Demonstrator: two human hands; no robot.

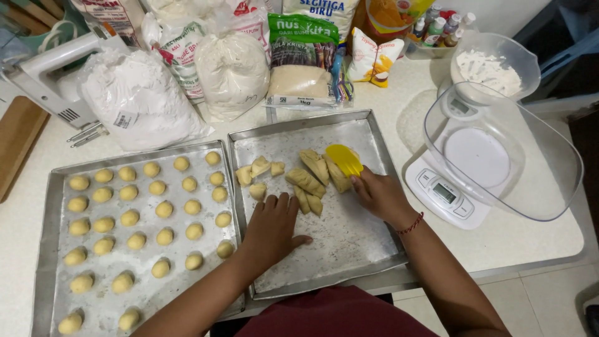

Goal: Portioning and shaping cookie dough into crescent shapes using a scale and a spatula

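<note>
My right hand (379, 195) grips a yellow plastic scraper (344, 159) and presses it against strips of pale yellow dough (308, 180) on the right metal tray (349, 237). My left hand (272, 226) rests flat on that tray with fingers spread, its fingertips touching the nearest dough pieces (310, 203). Small cut dough chunks (257, 170) lie at the tray's upper left. The left metal tray (47, 249) holds several rows of rolled dough balls (164, 209).
A white kitchen scale (444, 193) with a clear bowl (518, 181) stands at the right. A second bowl of flour (490, 72) sits behind it. Bags of flour (134, 100) and sugar (301, 59) line the back. A hand mixer (50, 75) lies at the left.
</note>
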